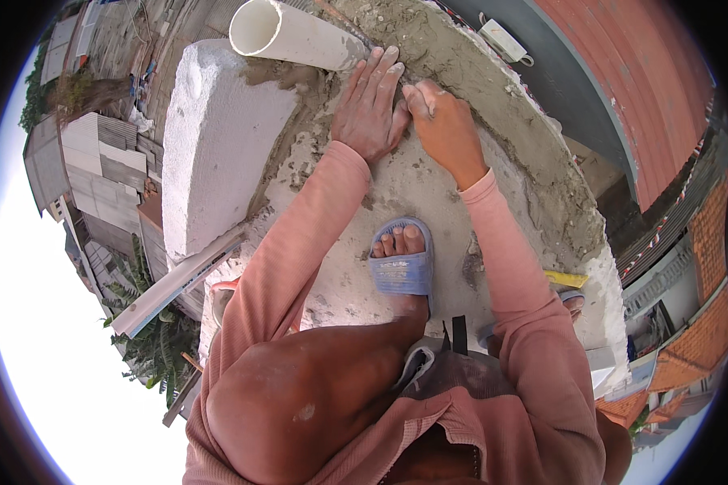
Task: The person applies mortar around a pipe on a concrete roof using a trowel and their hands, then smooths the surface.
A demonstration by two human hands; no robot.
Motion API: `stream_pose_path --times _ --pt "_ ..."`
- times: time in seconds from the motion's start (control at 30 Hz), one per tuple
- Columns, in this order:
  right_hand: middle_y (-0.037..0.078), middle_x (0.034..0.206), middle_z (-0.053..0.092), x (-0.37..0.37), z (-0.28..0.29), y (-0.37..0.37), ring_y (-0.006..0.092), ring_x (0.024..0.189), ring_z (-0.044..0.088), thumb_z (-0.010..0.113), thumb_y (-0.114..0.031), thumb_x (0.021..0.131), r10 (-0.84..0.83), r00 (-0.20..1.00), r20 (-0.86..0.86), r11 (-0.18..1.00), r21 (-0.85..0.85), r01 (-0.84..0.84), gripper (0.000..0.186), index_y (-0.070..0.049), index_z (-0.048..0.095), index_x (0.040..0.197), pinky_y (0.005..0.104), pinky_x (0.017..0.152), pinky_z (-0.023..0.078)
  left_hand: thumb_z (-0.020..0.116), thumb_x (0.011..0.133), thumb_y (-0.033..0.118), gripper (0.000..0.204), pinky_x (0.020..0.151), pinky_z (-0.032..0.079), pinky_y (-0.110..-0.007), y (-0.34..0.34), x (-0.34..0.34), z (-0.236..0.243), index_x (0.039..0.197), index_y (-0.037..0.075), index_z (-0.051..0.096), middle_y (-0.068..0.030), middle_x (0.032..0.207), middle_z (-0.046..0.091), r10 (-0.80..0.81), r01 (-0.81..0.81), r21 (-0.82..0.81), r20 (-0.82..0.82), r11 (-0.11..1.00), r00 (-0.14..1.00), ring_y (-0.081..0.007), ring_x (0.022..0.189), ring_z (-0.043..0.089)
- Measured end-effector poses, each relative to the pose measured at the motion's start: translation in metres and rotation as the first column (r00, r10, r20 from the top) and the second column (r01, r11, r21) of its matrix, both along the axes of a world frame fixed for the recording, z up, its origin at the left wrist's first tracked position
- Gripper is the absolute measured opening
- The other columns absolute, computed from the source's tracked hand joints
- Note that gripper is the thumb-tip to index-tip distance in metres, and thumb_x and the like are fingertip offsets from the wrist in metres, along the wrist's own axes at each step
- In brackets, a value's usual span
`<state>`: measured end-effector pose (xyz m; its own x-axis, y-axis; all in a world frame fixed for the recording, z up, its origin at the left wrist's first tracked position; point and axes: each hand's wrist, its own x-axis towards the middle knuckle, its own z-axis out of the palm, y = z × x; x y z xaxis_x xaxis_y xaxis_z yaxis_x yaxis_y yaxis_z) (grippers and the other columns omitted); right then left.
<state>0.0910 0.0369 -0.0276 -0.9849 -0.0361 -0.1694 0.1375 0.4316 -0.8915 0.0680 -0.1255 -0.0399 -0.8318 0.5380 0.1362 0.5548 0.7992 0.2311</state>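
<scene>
My left hand (370,109) lies palm down with its fingers stretched forward, next to the mouth of wet grey mortar around a white plastic pipe (319,40). Just to its right, my right hand (445,125) is closed with curled fingers; what they grip is hidden. A thin dark bar (344,22) runs down from the top edge toward the fingertips of both hands, and its lower end is lost among them. Damp mortar (441,48) spreads ahead of the hands and along the right edge of the concrete surface (396,182).
A white block (218,145) stands at left, with a long straight metal bar (178,279) below it sticking out over the edge. A yellow-handled tool (566,279) lies at right by my foot. Beyond the edges are lower roofs (647,89) and a drop.
</scene>
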Motion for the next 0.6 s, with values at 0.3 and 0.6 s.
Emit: stream_pose_path --times 0.3,0.6 --pt "0.029 0.083 0.065 0.011 0.002 0.014 0.0499 0.083 0.063 0.052 -0.025 0.102 0.025 0.999 -0.036 0.999 0.021 -0.024 0.029 0.002 0.060 0.095 0.0540 0.072 0.049 0.053 0.093 0.027 0.052 0.124 0.021 -0.048 0.003 0.001 0.003 0.140 0.006 0.052 -0.0127 0.155 0.044 -0.032 0.031 -0.038 -0.017 0.999 0.999 -0.0296 0.148 0.034" --pt "0.029 0.084 0.065 0.012 0.000 0.010 0.0498 0.082 0.063 0.053 -0.026 0.102 0.030 0.998 -0.052 1.000 0.008 -0.029 0.028 0.001 0.060 0.097 0.0550 0.072 0.049 0.052 0.093 0.029 0.050 0.125 0.017 -0.050 0.002 0.001 0.003 0.138 0.008 0.054 -0.0097 0.156 0.043 -0.024 0.024 -0.018 -0.008 1.000 1.000 -0.0289 0.149 0.031"
